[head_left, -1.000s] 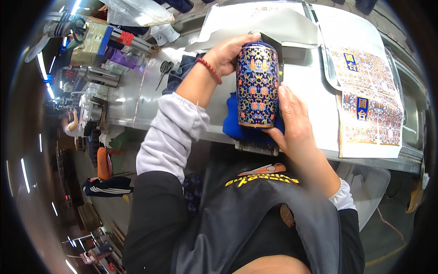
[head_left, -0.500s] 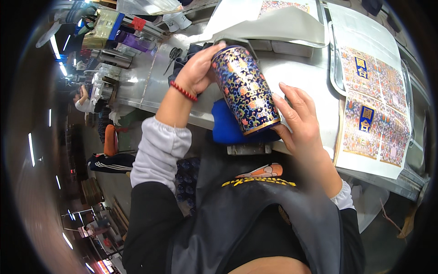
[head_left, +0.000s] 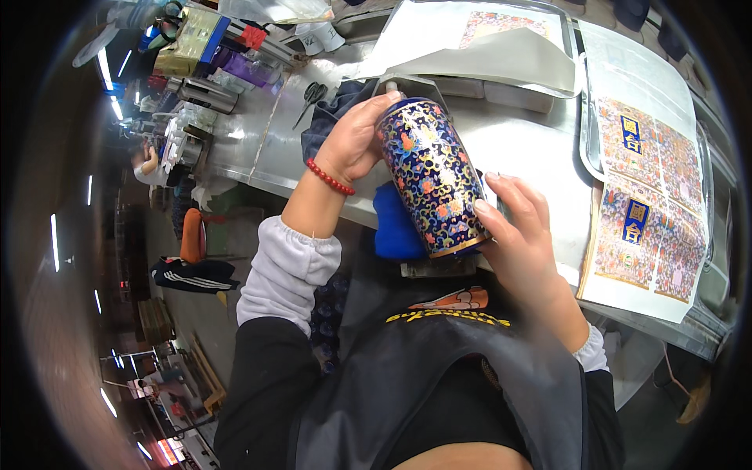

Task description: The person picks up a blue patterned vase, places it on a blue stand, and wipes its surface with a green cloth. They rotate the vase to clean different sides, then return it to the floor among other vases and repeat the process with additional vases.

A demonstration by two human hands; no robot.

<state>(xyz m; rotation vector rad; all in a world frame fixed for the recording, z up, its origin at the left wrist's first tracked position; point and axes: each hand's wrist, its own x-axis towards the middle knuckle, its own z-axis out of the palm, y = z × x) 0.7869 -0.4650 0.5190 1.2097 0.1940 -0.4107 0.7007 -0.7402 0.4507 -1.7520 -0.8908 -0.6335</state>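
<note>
Slanting lengthwise, upper left to lower right: patterned jar [head_left: 432,178]; left fingers [head_left: 370,113] gripping, right fingers [head_left: 497,218] loosely clasping.

Metal table [head_left: 274,160] — grey floor [head_left: 196,317]

Floral jar [head_left: 433,178] tilted; left hand [head_left: 356,139] round jar's top, right hand [head_left: 523,223] at jar's base; blue cloth [head_left: 394,227] partly behind jar, printed sheets [head_left: 648,243] right of jar.

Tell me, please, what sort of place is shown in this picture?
It looks like a workshop, perhaps one for decorating vessels. A metal worktable holds colourful printed sheets and black scissors, and a dark-blue vessel with a similarly colourful pattern is being handled.
</note>
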